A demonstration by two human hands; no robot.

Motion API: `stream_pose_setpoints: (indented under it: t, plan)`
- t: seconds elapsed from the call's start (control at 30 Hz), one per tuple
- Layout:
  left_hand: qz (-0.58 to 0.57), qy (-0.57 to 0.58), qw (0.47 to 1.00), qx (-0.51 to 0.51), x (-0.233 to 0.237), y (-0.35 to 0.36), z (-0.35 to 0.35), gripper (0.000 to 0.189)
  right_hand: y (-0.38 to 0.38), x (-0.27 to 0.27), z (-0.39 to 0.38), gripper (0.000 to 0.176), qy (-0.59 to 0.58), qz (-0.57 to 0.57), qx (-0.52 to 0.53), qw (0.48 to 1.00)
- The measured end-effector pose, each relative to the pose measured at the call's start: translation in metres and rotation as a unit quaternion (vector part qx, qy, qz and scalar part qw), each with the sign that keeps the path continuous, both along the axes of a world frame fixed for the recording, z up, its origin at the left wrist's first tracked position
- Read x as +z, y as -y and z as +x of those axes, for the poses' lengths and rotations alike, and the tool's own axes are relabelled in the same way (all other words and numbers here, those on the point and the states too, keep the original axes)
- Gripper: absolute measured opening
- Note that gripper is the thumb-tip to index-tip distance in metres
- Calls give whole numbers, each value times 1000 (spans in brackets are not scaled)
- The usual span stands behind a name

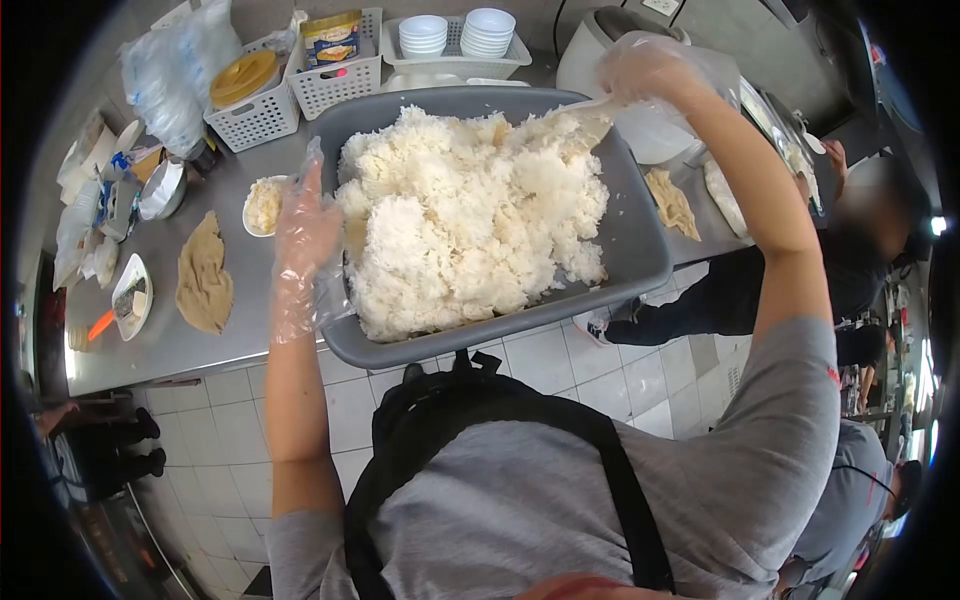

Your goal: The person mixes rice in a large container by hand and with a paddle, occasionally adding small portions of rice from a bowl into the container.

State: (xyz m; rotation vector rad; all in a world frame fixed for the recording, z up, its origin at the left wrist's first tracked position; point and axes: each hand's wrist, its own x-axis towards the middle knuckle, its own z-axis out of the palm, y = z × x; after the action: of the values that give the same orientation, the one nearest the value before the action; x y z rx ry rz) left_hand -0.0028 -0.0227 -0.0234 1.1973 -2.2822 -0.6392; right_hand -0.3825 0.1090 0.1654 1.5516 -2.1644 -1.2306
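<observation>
A large grey tub heaped with cooked white rice stands in front of me. At its left side, my left hand, in a clear plastic glove, grips the rim with the fingers pointing away from me. My right hand, also in a clear glove, is above the far right corner. It is closed around the handle of a pale rice paddle, whose blade is at the rice's far right edge. Beside my left hand sits a small white bowl with food in it.
Brown cloths lie on either side of the tub. A white dish with an orange-handled utensil is at left. Behind stand white baskets, stacked bowls and a rice cooker. A person is at right.
</observation>
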Motion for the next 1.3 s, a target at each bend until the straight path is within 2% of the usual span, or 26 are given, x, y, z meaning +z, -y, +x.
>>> stream_pose_setpoints:
  t: [0.1, 0.17, 0.23, 0.27, 0.33, 0.43, 0.5, 0.53, 0.57, 0.63, 0.73, 0.83, 0.9, 0.97, 1.03, 1.07, 1.13, 1.17, 1.2, 1.27, 1.3]
  plan:
    - [-14, 3, 1000, -7, -2, 2, 0, 64, -8, 37, 47, 31, -1, -48, -64, 997]
    - [-43, 9, 999, -12, -9, 5, 0, 64, -17, 47, 46, 27, 40, -17, 16, 999]
    - [-42, 15, 999, -11, -2, 3, -1, 62, -22, 43, 40, 21, 131, -98, 73, 984]
    - [-25, 17, 1000, -6, 3, -1, -1, 60, -19, 34, 30, 19, 195, -191, 89, 958]
    - [-2, 23, 1000, 0, 9, -4, -3, 59, -9, 7, 2, 17, 312, -370, 118, 867]
    - [9, 25, 1000, -5, 8, -3, -3, 60, -5, -43, -26, 21, 438, -603, 157, 648]
    - [10, 23, 1000, -6, 5, -2, -1, 62, -5, -97, -33, 25, 487, -673, -53, 554]
    - [7, 27, 1000, -5, 4, -2, -1, 62, 0, -106, -20, 28, 503, -692, -157, 493]
    - [1, 34, 999, -3, 2, -2, -1, 63, 2, -110, -12, 30, 519, -691, -151, 479]
    - [-9, 33, 999, -10, -3, 4, -1, 66, 2, -81, 45, 34, 553, -687, -136, 450]
    - [1, 47, 999, 10, 9, -6, -2, 67, 10, -39, 67, 41, 534, -622, 184, 542]
    - [25, 20, 999, 1, 12, -7, -2, 68, 7, 24, 133, 15, 667, -503, 106, 539]
    - [-6, 11, 1000, -20, 3, 0, 0, 66, 20, 20, 188, 21, 593, -418, 32, 688]
    - [-36, 5, 999, -30, -3, 4, 1, 65, 37, -39, 182, 39, 501, -335, 99, 792]
    - [-67, 9, 997, -34, -3, 5, 3, 66, 35, -127, 146, 41, 639, -297, 158, 692]
    - [-70, 14, 997, -21, -3, 6, 0, 66, 24, -145, 124, 39, 723, -275, 105, 625]
    - [-71, 38, 997, -1, -4, 5, 2, 66, -4, -134, 97, 36, 807, -210, 1, 552]
    - [-115, 66, 991, 27, -8, 5, 3, 68, -17, -112, 91, 35, 812, -169, -37, 557]
    - [-73, 114, 989, 57, 1, -2, -2, 68, -36, -113, 90, 32, 827, -248, 1, 504]
    - [15, 202, 972, 120, 27, -21, -10, 70, -50, -112, 71, 27, 840, -261, 47, 474]
    - [-25, 199, 970, 139, 22, -27, -8, 70, -45, -107, 49, 25, 839, -199, 58, 504]
